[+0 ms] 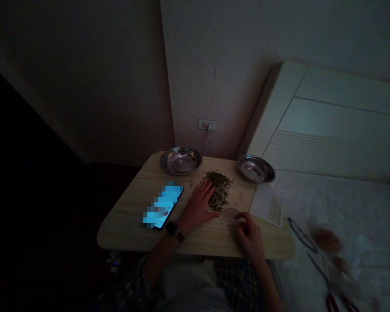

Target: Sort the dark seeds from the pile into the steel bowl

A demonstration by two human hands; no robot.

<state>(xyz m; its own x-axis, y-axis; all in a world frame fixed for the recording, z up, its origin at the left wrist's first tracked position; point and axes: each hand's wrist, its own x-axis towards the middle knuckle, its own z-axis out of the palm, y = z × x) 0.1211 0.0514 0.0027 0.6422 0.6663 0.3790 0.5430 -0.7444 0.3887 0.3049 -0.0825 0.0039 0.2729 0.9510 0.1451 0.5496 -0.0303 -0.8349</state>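
A loose pile of small dark-green grains (218, 184), looking like mung beans, is spread over the wooden table. My left hand (199, 204) lies on the pile's left side, fingers spread out and touching the grains. Just in front of the pile is a clear, round, cup-like container (231, 213), faint in the dim light. My right hand (249, 236) is curled at its right side, with thumb and fingers closed on its edge. The container's lower part is hard to make out.
Two steel bowls (181, 161) (256, 169) stand along the table's (130, 203) back. A lit phone (164, 206) lies left of my left hand. A white slotted board (267, 206) sits at the right edge. Scissors (331, 284) and a dark oval loop (302, 235) lie on the bed.
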